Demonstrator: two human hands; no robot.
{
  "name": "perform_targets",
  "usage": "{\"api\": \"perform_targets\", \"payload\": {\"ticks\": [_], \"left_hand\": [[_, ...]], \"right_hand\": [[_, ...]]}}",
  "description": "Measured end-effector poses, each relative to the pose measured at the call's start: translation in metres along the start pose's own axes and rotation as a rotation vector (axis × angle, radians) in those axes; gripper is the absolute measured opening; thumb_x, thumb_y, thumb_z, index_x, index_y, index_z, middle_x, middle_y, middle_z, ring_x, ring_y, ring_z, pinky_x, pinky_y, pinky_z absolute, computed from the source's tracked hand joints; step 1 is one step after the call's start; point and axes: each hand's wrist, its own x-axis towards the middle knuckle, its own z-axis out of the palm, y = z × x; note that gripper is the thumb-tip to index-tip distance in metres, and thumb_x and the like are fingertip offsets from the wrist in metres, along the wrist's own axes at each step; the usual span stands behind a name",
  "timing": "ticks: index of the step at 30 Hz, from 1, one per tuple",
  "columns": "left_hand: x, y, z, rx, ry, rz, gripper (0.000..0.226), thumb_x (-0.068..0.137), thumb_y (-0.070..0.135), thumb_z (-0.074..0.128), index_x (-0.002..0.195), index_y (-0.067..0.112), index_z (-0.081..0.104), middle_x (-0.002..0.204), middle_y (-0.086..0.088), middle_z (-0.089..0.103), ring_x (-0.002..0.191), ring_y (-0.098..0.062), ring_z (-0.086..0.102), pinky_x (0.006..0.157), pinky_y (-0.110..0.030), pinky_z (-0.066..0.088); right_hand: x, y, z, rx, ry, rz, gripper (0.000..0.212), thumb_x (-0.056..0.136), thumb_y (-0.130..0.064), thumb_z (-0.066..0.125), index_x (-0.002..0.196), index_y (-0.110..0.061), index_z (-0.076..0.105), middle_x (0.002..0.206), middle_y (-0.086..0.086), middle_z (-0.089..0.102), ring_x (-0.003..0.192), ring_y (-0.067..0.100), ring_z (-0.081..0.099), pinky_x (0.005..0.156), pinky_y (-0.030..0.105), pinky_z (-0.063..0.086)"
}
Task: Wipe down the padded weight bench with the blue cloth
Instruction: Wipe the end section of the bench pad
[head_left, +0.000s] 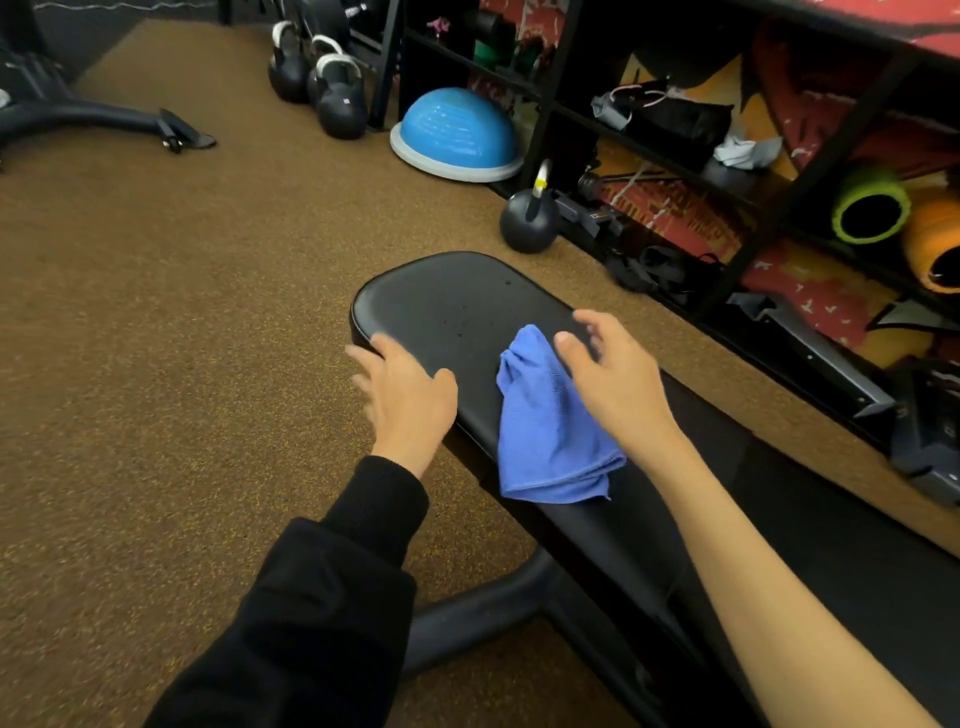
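The brown floor (156, 312) fills the left and middle of the frame. Your black bench (457, 312) runs from the centre down to the lower right, with its rounded end pointing to the upper middle. A dark shelf (548, 98) crosses the upper right.

Your left arm, in a black sleeve (332, 597), comes up from the lower left. Your left hand (410, 395) lies at the left edge of the pad with its fingers (384, 348) spread wide and straight. They are blurred, the thumb lies on the pad, and the hand holds nothing.

Your bare right arm comes in from the lower right. Your right hand (618, 379) is over the right half of the pad, palm down, with its fingers (597, 325) loosely parted and slightly bent, gripping nothing. You cannot tell from this view whether the palm touches what is under it.

The blue cloth (545, 431) lies crumpled on the pad at the centre of the frame, between your hands. Its right edge is tucked under your right palm and its top corner is just beside your right thumb (569, 345). It is apart from your left hand, and its lower hem reaches towards the near edge of the pad.

A blue dome (457, 130) sits on the floor in the upper middle. A kettlebell (527, 221) stands just beyond the bench's far end.
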Motion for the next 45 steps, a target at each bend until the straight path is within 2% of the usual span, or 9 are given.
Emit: {"api": "perform_targets", "payload": {"ticks": [2, 9, 14, 19, 24, 28, 32, 39, 45], "left_hand": [[-0.016, 0.014, 0.002, 0.216, 0.125, 0.226, 0.075, 0.095, 0.021, 0.051, 0.151, 0.006, 0.003, 0.155, -0.029, -0.007, 0.144, -0.043, 0.002, 0.117, -0.051, 0.014], [-0.079, 0.042, 0.070, 0.308, -0.029, 0.671, 0.071, 0.099, 0.044, 0.038, 0.150, 0.001, 0.015, 0.156, -0.021, 0.018, 0.146, -0.033, 0.015, 0.117, -0.042, 0.019], [-0.066, 0.024, 0.092, 0.553, 0.065, 0.638, 0.085, 0.094, 0.052, 0.042, 0.149, -0.004, 0.011, 0.157, -0.025, 0.008, 0.146, -0.035, 0.009, 0.115, -0.043, 0.023], [-0.024, 0.042, 0.099, 0.453, 0.063, 0.648, 0.052, 0.084, 0.045, 0.056, 0.116, 0.004, 0.050, 0.118, -0.014, 0.052, 0.112, -0.031, 0.049, 0.091, -0.037, 0.038], [0.015, 0.066, 0.125, 0.460, -0.011, 0.641, 0.046, 0.081, 0.043, 0.057, 0.112, 0.010, 0.050, 0.130, -0.018, 0.045, 0.124, -0.032, 0.039, 0.098, -0.039, 0.033], [0.032, 0.078, 0.133, 0.451, -0.071, 0.715, 0.035, 0.087, 0.036, 0.053, 0.111, 0.010, 0.052, 0.103, -0.009, 0.060, 0.096, -0.029, 0.056, 0.082, -0.035, 0.038], [0.032, 0.071, 0.115, 0.491, -0.219, 0.816, 0.040, 0.094, 0.032, 0.050, 0.132, 0.018, 0.053, 0.119, -0.009, 0.058, 0.101, -0.028, 0.058, 0.087, -0.035, 0.041], [0.000, 0.015, 0.051, 0.442, -0.217, 0.937, 0.037, 0.097, 0.039, 0.048, 0.130, 0.026, 0.059, 0.135, 0.006, 0.053, 0.121, -0.012, 0.051, 0.089, -0.018, 0.036], [0.031, 0.034, 0.081, 0.581, -0.128, 0.933, 0.037, 0.097, 0.035, 0.045, 0.128, 0.020, 0.060, 0.148, -0.009, 0.039, 0.111, -0.029, 0.057, 0.090, -0.036, 0.041]], "right_hand": [[0.006, 0.020, -0.012, -0.121, 0.102, 0.014, 0.045, 0.097, -0.033, 0.045, 0.138, -0.015, 0.042, 0.142, 0.002, 0.045, 0.132, 0.017, 0.039, 0.101, 0.025, 0.030], [-0.004, 0.081, -0.013, -0.514, 0.039, 0.163, 0.051, 0.099, -0.039, 0.030, 0.144, -0.015, 0.033, 0.152, 0.016, 0.031, 0.143, 0.031, 0.020, 0.115, 0.045, 0.016], [-0.005, 0.077, -0.013, -0.501, 0.086, 0.144, 0.050, 0.099, -0.038, 0.034, 0.143, -0.015, 0.037, 0.151, 0.015, 0.033, 0.143, 0.030, 0.022, 0.116, 0.043, 0.016], [-0.002, 0.079, -0.012, -0.486, 0.114, 0.139, 0.049, 0.097, -0.037, 0.036, 0.141, -0.015, 0.040, 0.148, 0.014, 0.037, 0.141, 0.030, 0.025, 0.116, 0.042, 0.017], [0.002, 0.085, -0.006, -0.499, 0.161, 0.118, 0.047, 0.095, -0.036, 0.038, 0.135, -0.014, 0.045, 0.142, 0.013, 0.045, 0.137, 0.031, 0.033, 0.113, 0.043, 0.022], [0.004, 0.089, -0.003, -0.491, 0.187, 0.094, 0.047, 0.092, -0.037, 0.038, 0.130, -0.013, 0.050, 0.133, 0.013, 0.053, 0.130, 0.031, 0.040, 0.111, 0.046, 0.028], [0.004, 0.090, -0.002, -0.478, 0.194, 0.089, 0.047, 0.091, -0.037, 0.037, 0.129, -0.013, 0.050, 0.130, 0.011, 0.055, 0.128, 0.030, 0.043, 0.109, 0.046, 0.030], [0.003, 0.091, -0.003, -0.501, 0.188, 0.096, 0.047, 0.093, -0.038, 0.037, 0.132, -0.013, 0.049, 0.135, 0.013, 0.051, 0.131, 0.029, 0.039, 0.111, 0.045, 0.028], [0.005, 0.093, -0.002, -0.524, 0.188, 0.098, 0.046, 0.094, -0.038, 0.036, 0.132, -0.014, 0.048, 0.136, 0.013, 0.050, 0.132, 0.029, 0.039, 0.111, 0.045, 0.027]]}}
